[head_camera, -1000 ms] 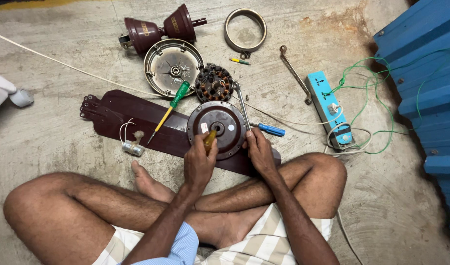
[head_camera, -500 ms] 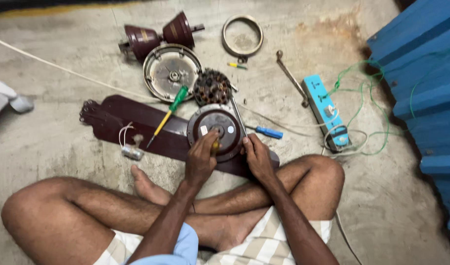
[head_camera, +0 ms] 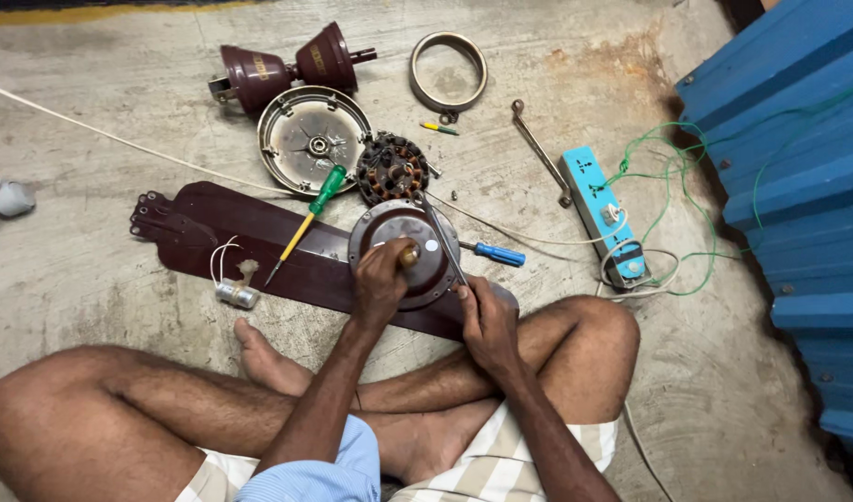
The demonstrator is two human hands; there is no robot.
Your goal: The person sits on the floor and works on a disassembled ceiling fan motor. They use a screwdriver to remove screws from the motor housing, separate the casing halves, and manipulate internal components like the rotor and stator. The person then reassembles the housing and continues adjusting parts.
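Sitting cross-legged on the concrete floor (head_camera: 119,270), a person works over a round metal fan motor cover (head_camera: 403,253) that rests on a dark maroon fan blade (head_camera: 231,237) just ahead of the shins. The left hand (head_camera: 382,279) lies on top of the cover, its fingers (head_camera: 389,253) curled shut around a small wooden tool handle (head_camera: 409,256) pressed near the cover's middle. The right hand (head_camera: 487,321) sits at the cover's near right rim, touching it; its fingers are bent against the rim by the lower end of a thin metal rod (head_camera: 442,237) that slants across the cover, though whether they pinch the rod cannot be told. A green-handled screwdriver (head_camera: 307,218) lies on the blade to the left, and a blue-handled screwdriver (head_camera: 491,252) lies on the floor just right of the cover. Beyond the cover are a copper-wound coil (head_camera: 391,169), another round cover (head_camera: 315,139), a metal ring (head_camera: 449,72) and two maroon cups (head_camera: 291,67). A blue power strip (head_camera: 601,216) lies to the right.
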